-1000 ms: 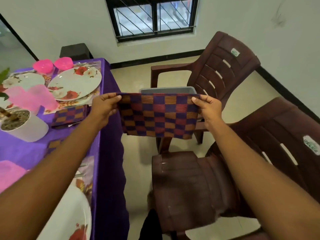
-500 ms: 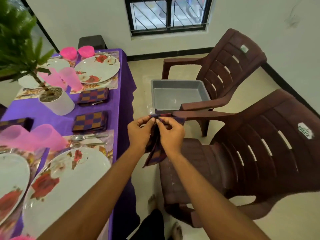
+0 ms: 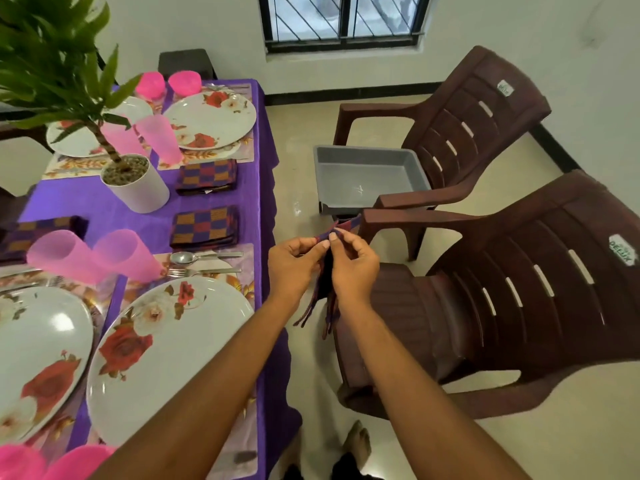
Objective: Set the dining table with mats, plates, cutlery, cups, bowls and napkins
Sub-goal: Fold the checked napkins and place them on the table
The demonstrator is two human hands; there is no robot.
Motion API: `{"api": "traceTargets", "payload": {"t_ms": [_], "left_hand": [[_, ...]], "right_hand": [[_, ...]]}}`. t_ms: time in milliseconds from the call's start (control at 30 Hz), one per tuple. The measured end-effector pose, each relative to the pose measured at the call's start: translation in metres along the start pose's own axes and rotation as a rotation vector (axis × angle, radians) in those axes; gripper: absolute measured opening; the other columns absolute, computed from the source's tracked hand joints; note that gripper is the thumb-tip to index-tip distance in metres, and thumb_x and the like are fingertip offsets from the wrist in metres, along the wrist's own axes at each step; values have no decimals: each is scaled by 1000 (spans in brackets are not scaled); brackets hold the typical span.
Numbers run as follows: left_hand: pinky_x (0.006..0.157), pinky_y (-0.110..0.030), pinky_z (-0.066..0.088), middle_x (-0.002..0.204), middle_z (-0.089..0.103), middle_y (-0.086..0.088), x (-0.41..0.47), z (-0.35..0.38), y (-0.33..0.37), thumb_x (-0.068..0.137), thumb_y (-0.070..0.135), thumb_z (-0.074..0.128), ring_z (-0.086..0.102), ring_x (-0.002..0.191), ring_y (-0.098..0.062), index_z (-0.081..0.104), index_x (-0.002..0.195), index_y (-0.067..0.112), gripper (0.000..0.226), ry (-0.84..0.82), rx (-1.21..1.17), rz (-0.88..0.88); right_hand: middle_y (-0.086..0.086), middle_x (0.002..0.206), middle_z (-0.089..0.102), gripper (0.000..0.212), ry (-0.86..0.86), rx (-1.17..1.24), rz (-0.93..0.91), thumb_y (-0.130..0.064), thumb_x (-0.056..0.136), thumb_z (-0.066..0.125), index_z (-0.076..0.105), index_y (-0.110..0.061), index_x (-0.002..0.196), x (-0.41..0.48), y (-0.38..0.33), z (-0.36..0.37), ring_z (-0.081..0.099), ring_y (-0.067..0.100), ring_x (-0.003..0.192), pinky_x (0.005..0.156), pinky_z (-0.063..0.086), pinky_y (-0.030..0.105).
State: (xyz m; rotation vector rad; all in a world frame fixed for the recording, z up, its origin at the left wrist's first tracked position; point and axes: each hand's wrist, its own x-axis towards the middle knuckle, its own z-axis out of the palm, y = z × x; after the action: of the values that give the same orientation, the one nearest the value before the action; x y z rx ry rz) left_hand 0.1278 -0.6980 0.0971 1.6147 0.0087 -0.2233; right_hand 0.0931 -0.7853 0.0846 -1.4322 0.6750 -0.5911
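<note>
While both hands work in the air just off the table's edge, the laid places lie to the left of the fingers: a potted plant (image 3: 133,183), pink cups (image 3: 62,252), and floral plates (image 3: 166,358) on mats (image 3: 244,287) over the purple cloth of the table (image 3: 104,216). Nearer the fingers, a spoon (image 3: 204,257) and a fork (image 3: 202,271) lie side by side above the closest plate, with two folded napkins (image 3: 205,230), checked in purple and orange, beyond them. The left forearm reaches up from the bottom edge across the table's corner. The left hand (image 3: 294,263) has its back turned up, thumb and forefinger pinched on the top edge of a checked napkin (image 3: 325,285) while the other fingers curl under. The napkin is gathered into folds between the two hands. Its layers hang down below the fingers in front of the near chair (image 3: 519,306), and one corner sticks up and away past the fingertips. The right hand (image 3: 353,268) meets the left almost knuckle to knuckle, its fingers curled, thumb and fingertips clamped on the same top edge. The right forearm runs in from the lower right. Beyond the fingers a grey tub (image 3: 363,161) sits on the far chair (image 3: 478,109), and to their right rises the near chair's slatted back
</note>
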Motion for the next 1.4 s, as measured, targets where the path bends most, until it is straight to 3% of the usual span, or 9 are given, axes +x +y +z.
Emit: {"api": "traceTargets", "payload": {"t_ms": [133, 300, 500, 800, 933, 1033, 1167, 1267, 1400], "left_hand": [[72, -53, 61, 77, 72, -8, 7, -11, -3, 77, 26, 85, 73, 76, -29, 64, 81, 20, 23, 67, 7, -25], [84, -42, 61, 94, 77, -3, 15, -17, -1, 85, 20, 77, 74, 91, -19, 66, 118, 17, 35, -84, -86, -121], [86, -45, 60, 93, 77, -2, 15, -18, -4, 89, 20, 73, 74, 91, -19, 77, 104, 15, 16, -51, -63, -101], [77, -27, 61, 86, 75, 9, 0, -9, 3, 95, 31, 65, 71, 82, -5, 77, 101, 22, 16, -35, 85, 16], [75, -21, 57, 87, 76, 3, -2, -9, 7, 98, 31, 59, 72, 87, -7, 77, 96, 21, 21, -122, -30, -41], [88, -32, 57, 94, 77, 2, 3, -15, 4, 98, 33, 58, 71, 96, -11, 77, 95, 23, 22, -241, -107, -143], [92, -40, 57, 98, 73, 7, 12, -27, -8, 93, 21, 67, 68, 97, -11, 75, 102, 23, 12, -176, 171, 55], [99, -36, 51, 123, 54, 6, 25, -43, -16, 81, 11, 75, 52, 118, -13, 60, 124, 29, 49, -156, 397, 228], [109, -48, 32, 148, 41, 3, 33, -49, -20, 72, 35, 79, 33, 139, -23, 55, 135, 36, 67, -524, 704, 347]], "right_hand": [[-6, 99, 76, 17, 20, 4, 4, -16, 95, 67, 75, -15, 109, -10, -2, 10, 70, 3, 93, 80, 57, 19], [-7, 98, 75, 18, 9, -43, -33, -12, 97, 65, 75, -13, 111, -15, -1, 15, 70, 2, 91, 78, 56, 17], [-4, 103, 76, 22, -16, -144, -105, -14, 98, 64, 74, -14, 117, -25, 1, 20, 71, 2, 94, 83, 59, 21], [-5, 107, 75, 26, 4, -121, -67, -19, 102, 58, 70, -15, 125, -31, 3, 22, 70, 1, 96, 83, 58, 21], [-9, 118, 71, 35, -94, -82, -31, -14, 100, 59, 63, -18, 135, -31, 4, 21, 66, -1, 108, 89, 54, 16], [-11, 111, 72, 32, -70, -180, -104, -9, 98, 60, 67, -20, 127, -26, 8, 13, 67, 1, 104, 89, 57, 23], [-8, 93, 73, 28, -117, -187, -85, 2, 94, 56, 74, -20, 98, -7, 5, -9, 69, 7, 92, 83, 58, 27], [2, 89, 73, 35, -189, -109, 76, 9, 92, 50, 72, -18, 87, 10, 0, -31, 69, 19, 88, 75, 57, 31], [3, 85, 72, 38, -340, -146, 152, 11, 89, 47, 71, -18, 83, 28, -4, -55, 67, 24, 87, 81, 55, 39]]}}
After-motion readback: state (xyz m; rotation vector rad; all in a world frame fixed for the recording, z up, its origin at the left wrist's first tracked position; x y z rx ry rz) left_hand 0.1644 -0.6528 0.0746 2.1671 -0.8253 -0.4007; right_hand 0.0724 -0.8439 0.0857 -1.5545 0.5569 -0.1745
